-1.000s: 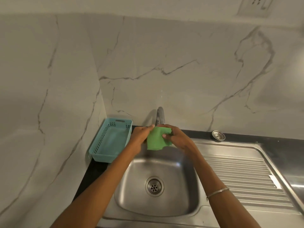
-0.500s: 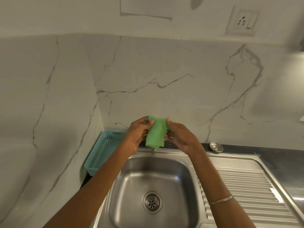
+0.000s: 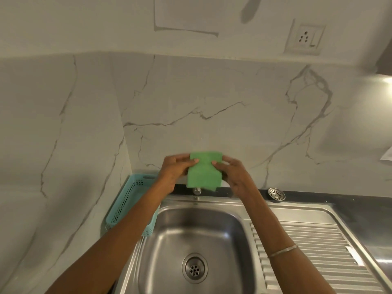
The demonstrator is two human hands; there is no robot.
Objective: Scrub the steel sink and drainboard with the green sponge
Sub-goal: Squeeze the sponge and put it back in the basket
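Both arms reach forward over the steel sink [image 3: 199,236], forearms converging toward its back rim. The left hand [image 3: 176,170] and right hand [image 3: 231,171] hold the green sponge [image 3: 204,170] stretched flat between them, each thumb pressed on its front face and fingers curled behind its side edges. The sponge hangs upright above the sink's back edge, just above the tap [image 3: 196,190]. The ridged drainboard [image 3: 314,251] lies right of the sink, a teal basket [image 3: 127,202] left of it.
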